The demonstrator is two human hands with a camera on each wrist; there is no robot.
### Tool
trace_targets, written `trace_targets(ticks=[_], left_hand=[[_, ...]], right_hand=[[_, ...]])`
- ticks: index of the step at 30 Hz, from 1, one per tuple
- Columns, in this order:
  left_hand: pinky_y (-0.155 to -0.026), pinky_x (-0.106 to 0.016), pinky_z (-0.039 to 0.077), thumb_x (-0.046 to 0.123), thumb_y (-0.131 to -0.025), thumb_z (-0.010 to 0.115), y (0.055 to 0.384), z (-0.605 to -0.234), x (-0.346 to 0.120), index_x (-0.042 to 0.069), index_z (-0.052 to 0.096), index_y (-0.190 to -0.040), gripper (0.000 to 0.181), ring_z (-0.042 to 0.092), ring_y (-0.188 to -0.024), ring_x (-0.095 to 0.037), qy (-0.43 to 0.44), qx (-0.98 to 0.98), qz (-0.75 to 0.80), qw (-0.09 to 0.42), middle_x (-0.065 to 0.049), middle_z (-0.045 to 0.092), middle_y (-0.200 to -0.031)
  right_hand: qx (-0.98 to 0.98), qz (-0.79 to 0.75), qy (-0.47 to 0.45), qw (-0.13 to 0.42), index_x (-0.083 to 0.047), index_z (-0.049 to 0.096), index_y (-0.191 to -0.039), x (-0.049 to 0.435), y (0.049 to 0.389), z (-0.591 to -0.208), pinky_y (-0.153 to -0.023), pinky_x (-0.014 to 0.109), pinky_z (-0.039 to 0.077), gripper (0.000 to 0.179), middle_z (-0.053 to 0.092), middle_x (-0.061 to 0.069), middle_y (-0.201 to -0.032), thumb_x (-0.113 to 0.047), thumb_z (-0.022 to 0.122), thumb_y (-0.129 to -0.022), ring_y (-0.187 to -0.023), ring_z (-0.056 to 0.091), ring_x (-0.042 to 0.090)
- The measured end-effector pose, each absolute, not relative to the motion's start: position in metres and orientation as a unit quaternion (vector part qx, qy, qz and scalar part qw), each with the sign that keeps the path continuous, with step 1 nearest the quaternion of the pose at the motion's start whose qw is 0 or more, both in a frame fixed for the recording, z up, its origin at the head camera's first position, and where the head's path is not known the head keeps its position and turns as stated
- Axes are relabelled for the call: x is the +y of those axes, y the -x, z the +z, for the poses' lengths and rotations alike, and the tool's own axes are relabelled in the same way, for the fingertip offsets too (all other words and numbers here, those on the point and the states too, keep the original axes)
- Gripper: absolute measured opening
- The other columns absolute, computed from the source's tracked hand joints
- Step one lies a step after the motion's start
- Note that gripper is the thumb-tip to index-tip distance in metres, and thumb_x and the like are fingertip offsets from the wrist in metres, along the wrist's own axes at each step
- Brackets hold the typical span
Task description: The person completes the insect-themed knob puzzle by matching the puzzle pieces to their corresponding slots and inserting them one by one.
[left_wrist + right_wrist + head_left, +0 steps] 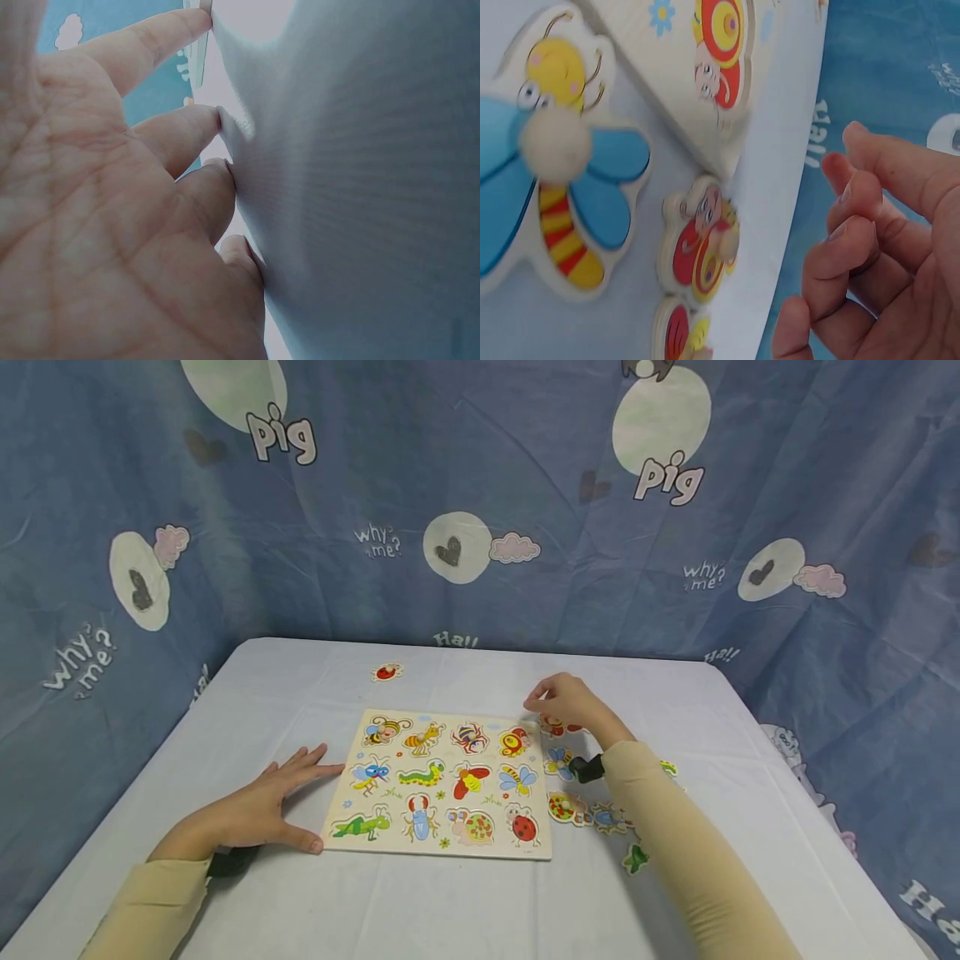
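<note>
A wooden puzzle board [438,853] with printed insects lies flat on the table. My left hand [258,802] is spread at its left side, thumb and index fingertip at the edge; in the left wrist view its fingertips rest on the white cloth. My right hand [573,703] hovers over the board's far right corner, fingers loosely bent and nothing seen between them. Below it lie a red-and-yellow butterfly piece [697,251] with a round knob and a blue-winged dragonfly piece [562,217]. Part of a red-and-yellow piece [676,330] shows beside the butterfly.
A ladybug piece [387,672] lies alone behind the board. Right of the board are a snail piece [562,807], a blue beetle piece [609,817] and a green piece [635,858]; my right forearm partly covers this group. A patterned blue curtain [480,468] hangs behind the table.
</note>
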State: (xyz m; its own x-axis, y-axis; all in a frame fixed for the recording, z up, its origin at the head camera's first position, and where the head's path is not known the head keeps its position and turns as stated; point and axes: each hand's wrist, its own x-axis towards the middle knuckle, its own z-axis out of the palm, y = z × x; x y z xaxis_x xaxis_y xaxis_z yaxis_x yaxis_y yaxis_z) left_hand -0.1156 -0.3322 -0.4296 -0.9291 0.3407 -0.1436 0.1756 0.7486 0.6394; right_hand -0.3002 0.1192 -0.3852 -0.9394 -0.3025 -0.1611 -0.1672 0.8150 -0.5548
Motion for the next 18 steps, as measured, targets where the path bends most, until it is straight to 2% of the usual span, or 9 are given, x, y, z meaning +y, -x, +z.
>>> trace_targets(ticks=[4,7,13,18], left_hand=[[-0.123,-0.085,-0.001,0.043,-0.063,0.102,0.116,-0.430,-0.333,0.017,0.052,-0.159,0.111,0.002,-0.163,-0.058,-0.141,0.926,0.327,0.126,-0.030,0.016,-0.177],[-0.123,-0.085,-0.002,0.045,-0.064,0.101,0.116,-0.430,-0.334,0.017,0.052,-0.159,0.111,0.002,-0.163,-0.058,-0.143,0.925,0.329,0.126,-0.029,0.016,-0.177],[-0.122,-0.086,-0.003,0.042,-0.066,0.101,0.115,-0.431,-0.335,0.016,0.051,-0.160,0.109,0.001,-0.163,-0.060,-0.151,0.921,0.337,0.126,-0.031,0.015,-0.177],[-0.122,-0.086,-0.002,0.040,-0.066,0.101,0.115,-0.431,-0.335,0.016,0.051,-0.160,0.109,0.001,-0.163,-0.060,-0.150,0.921,0.338,0.125,-0.031,0.015,-0.177]], right_hand=[[0.943,-0.287,0.111,0.122,-0.009,0.078,-0.109,0.129,0.300,-0.386,-0.063,0.031,0.056,0.027,0.065,0.005,-0.086,-0.035,0.074,-0.101,-0.071,0.056,0.017],[0.943,-0.292,0.098,0.127,-0.008,0.078,-0.109,0.136,0.300,-0.389,-0.061,0.030,0.056,0.027,0.061,0.004,-0.082,-0.034,0.074,-0.101,-0.068,0.056,0.017],[0.948,-0.277,0.080,0.135,-0.007,0.077,-0.111,0.144,0.298,-0.393,-0.064,0.025,0.051,0.029,0.063,0.004,-0.086,-0.034,0.074,-0.101,-0.075,0.062,0.019],[0.951,-0.270,0.071,0.137,-0.007,0.078,-0.110,0.149,0.300,-0.397,-0.067,0.026,0.047,0.027,0.065,0.004,-0.082,-0.032,0.076,-0.100,-0.073,0.060,0.016]])
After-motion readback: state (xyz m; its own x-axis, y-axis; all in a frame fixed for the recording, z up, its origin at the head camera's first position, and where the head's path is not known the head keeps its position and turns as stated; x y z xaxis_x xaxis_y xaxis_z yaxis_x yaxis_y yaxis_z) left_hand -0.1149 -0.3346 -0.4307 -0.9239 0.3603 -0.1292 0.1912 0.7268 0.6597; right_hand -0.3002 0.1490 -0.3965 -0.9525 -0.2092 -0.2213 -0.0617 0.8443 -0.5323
